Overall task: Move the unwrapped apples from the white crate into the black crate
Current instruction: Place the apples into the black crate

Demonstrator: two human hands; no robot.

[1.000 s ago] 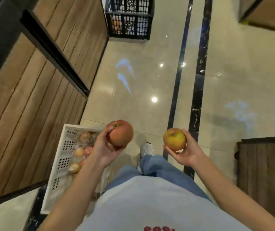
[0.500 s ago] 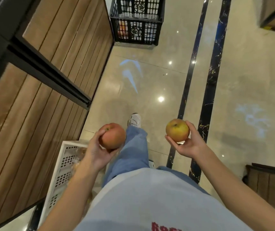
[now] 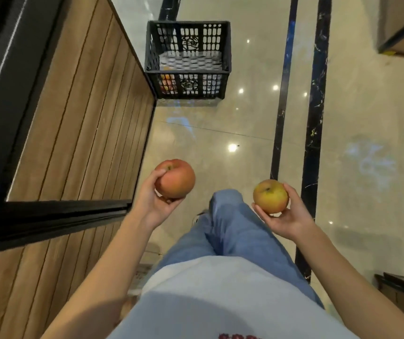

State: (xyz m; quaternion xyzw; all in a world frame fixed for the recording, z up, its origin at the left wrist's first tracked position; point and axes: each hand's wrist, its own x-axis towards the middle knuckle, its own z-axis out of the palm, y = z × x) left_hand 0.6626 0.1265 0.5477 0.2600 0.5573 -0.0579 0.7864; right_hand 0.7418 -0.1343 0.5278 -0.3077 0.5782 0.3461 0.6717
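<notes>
Underfoot, the floor (image 3: 220,133) is glossy pale tile, with two dark stripes (image 3: 315,143) running lengthwise on the right. Open tile lies between the person and the black crate (image 3: 187,71). On the left, the wood-panelled wall (image 3: 73,130) bounds the walkway, and its corner edge ends just beside the crate's front left corner. The black crate stands on the floor by that wall, well ahead of the person, with its top open. Orange-red fruit (image 3: 168,84) shows through the slots at its front left. The left hand (image 3: 154,204) grips a red apple (image 3: 176,178), fingers curled beneath and thumb on top, near the wall. The right hand (image 3: 291,218) cups a smaller yellow-red apple (image 3: 270,196) from below, close to the stripes. Both apples are unwrapped, well apart from each other and from the crate.
</notes>
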